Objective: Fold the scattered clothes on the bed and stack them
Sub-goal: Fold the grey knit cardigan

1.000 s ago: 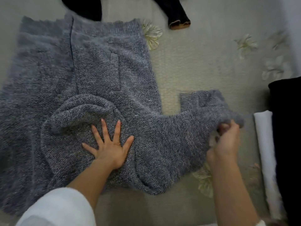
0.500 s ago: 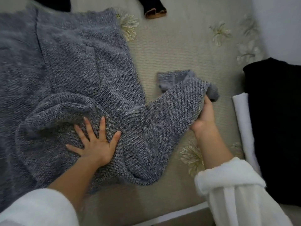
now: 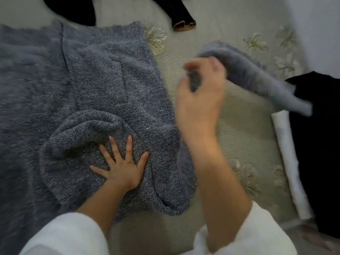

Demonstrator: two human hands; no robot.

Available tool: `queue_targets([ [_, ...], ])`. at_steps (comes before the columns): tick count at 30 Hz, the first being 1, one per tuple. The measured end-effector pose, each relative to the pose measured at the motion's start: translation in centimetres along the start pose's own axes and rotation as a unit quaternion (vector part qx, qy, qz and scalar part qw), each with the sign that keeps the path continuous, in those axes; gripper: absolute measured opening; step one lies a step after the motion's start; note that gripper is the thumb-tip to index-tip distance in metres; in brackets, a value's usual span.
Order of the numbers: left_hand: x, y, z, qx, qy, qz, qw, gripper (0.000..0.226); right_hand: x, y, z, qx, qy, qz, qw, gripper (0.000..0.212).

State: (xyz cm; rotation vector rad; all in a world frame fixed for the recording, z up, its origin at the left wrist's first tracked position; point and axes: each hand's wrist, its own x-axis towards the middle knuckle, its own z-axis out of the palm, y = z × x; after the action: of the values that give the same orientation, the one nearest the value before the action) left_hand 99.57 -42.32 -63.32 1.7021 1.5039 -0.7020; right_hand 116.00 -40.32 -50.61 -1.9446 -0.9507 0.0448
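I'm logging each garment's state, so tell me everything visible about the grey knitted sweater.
The grey knitted sweater is a chunky, fuzzy blue-grey knit spread flat across the bed, reaching past the picture's left edge. One sleeve lies bunched on its body. The left hand presses flat on it beside that bunch. The right hand grips the other sleeve, lifted off the bed and motion-blurred.

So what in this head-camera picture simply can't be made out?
- The sleeve that the right hand grips: motion blur smears both, so the cuff and finger positions are unclear.
- The grey sweater: the left edge of the head view cuts it off.
- Two dark garments at the top: cut by the edge, type unknown.
- The black pile and white item: too featureless to identify.
- Sweater fabric under the left hand: covered by the palm.
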Motion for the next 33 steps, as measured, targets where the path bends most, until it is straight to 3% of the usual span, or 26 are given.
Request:
queue_targets([
  [1, 0.0, 0.0, 0.0, 0.001, 0.005, -0.003, 1.000, 0.070, -1.3, -1.4, 1.5, -0.048, -0.181, -0.015, 0.982, 0.018],
  [2, 0.0, -0.1, 0.1, 0.003, 0.009, -0.004, 1.000, 0.070, -2.7, -2.2, 2.7, -0.087, -0.352, -0.022, 0.932, 0.022],
  [3, 0.1, -0.2, 0.3, 0.005, 0.012, -0.003, 1.000, 0.072, -4.1, -2.2, 3.4, -0.110, -0.477, -0.023, 0.872, 0.025],
  [4, 0.2, -0.2, 0.4, 0.008, 0.013, 0.000, 1.000, 0.076, -5.3, -1.4, 3.6, -0.113, -0.542, -0.015, 0.832, 0.028],
  [5, 0.4, -0.3, 0.5, 0.011, 0.017, 0.003, 1.000, 0.078, -6.4, -0.3, 3.2, -0.106, -0.555, -0.001, 0.825, 0.030],
  [8, 0.6, -0.6, 0.7, 0.002, 0.033, 0.013, 0.999, 0.070, -7.8, 3.5, 1.3, -0.107, -0.423, 0.069, 0.897, 0.031],
  [10, 0.7, -0.7, 0.8, -0.001, 0.033, 0.019, 0.999, 0.069, -8.0, 5.3, 0.8, -0.131, -0.363, 0.106, 0.916, 0.023],
  [12, 0.7, -0.6, 0.8, 0.003, 0.018, 0.023, 1.000, 0.070, -8.0, 6.2, 1.5, -0.146, -0.371, 0.122, 0.909, 0.025],
  [17, 0.3, -1.0, -3.4, 0.053, -0.082, 0.036, 0.995, 0.074, -8.2, 7.1, 4.3, -0.136, -0.417, 0.182, 0.880, 0.057],
  [19, 1.2, -1.0, -7.4, 0.038, -0.096, 0.045, 0.994, 0.061, -8.1, 7.8, 4.6, -0.160, -0.433, 0.177, 0.869, 0.059],
  [20, 1.8, -0.6, -9.7, -0.008, -0.071, 0.071, 0.995, 0.047, -7.9, 8.0, 4.6, -0.167, -0.447, 0.172, 0.862, 0.061],
  [22, 2.9, 0.9, -13.3, -0.200, 0.018, 0.115, 0.973, 0.023, -7.6, 8.2, 4.6, -0.183, -0.480, 0.163, 0.843, 0.065],
  [25, 6.8, 3.8, -16.8, -0.351, 0.139, 0.123, 0.918, 0.017, -6.6, 8.5, 5.2, -0.201, -0.517, 0.167, 0.815, 0.061],
  [29, 11.2, 7.4, -17.7, -0.433, 0.127, 0.075, 0.889, 0.015, -5.8, 8.8, 5.8, -0.188, -0.543, 0.179, 0.798, 0.051],
  [31, 12.2, 9.0, -17.6, -0.482, 0.133, 0.046, 0.865, 0.040, -5.5, 8.7, 5.7, -0.190, -0.554, 0.180, 0.790, 0.045],
  [33, 12.8, 10.1, -18.1, -0.572, 0.131, 0.023, 0.809, 0.062, -5.1, 8.7, 5.6, -0.195, -0.568, 0.168, 0.782, 0.032],
])
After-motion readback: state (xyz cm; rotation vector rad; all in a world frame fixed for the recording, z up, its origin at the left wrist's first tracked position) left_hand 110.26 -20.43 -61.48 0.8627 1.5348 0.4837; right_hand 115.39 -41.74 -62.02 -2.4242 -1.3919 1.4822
